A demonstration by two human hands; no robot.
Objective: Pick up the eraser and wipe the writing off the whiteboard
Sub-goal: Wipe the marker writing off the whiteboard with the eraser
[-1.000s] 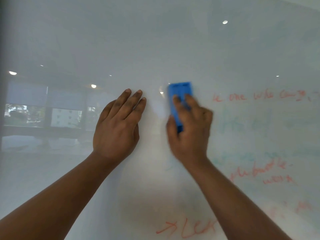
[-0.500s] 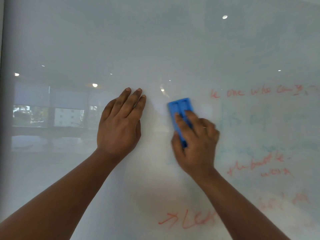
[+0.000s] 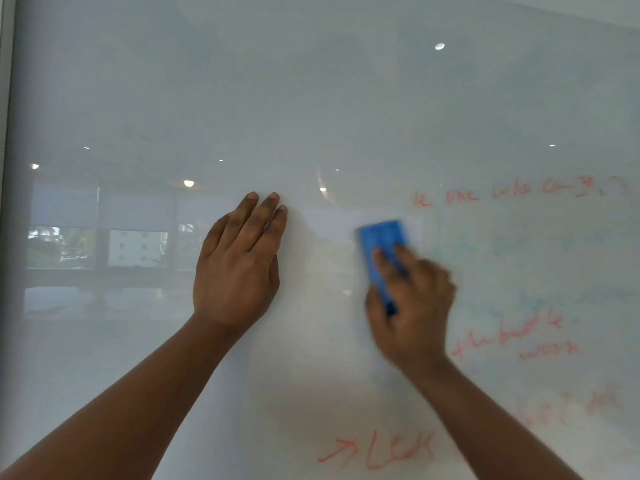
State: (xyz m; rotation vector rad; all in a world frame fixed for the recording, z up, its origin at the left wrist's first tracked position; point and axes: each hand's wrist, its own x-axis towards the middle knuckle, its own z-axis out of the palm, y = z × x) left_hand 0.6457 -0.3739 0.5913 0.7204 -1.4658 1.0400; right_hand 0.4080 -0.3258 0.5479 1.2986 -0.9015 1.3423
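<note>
The right hand is clamped on the blue eraser, thumb along its left edge and fingers laid across its back, pressing it flat against the whiteboard; both hand and eraser are smeared with motion blur, so a wiping stroke looks to be under way. The eraser sits a little right of the board's middle, upper end tipped slightly left, with its top just below and to the left of the first red line of writing. The left hand holds nothing: it lies spread, palm down, on the board well to the left of the eraser, fingers together and pointing up, seemingly as a brace. Around and left of the eraser the surface is bare, showing only reflections of ceiling lights and windows. Judging by that, the picking up is done and the wiping is partly done. A good deal remains: the red line along the top right, faint greenish traces just right of the eraser, more red words lower right, smudged red marks below those, and a red arrow with a word near the bottom edge between the two forearms.
</note>
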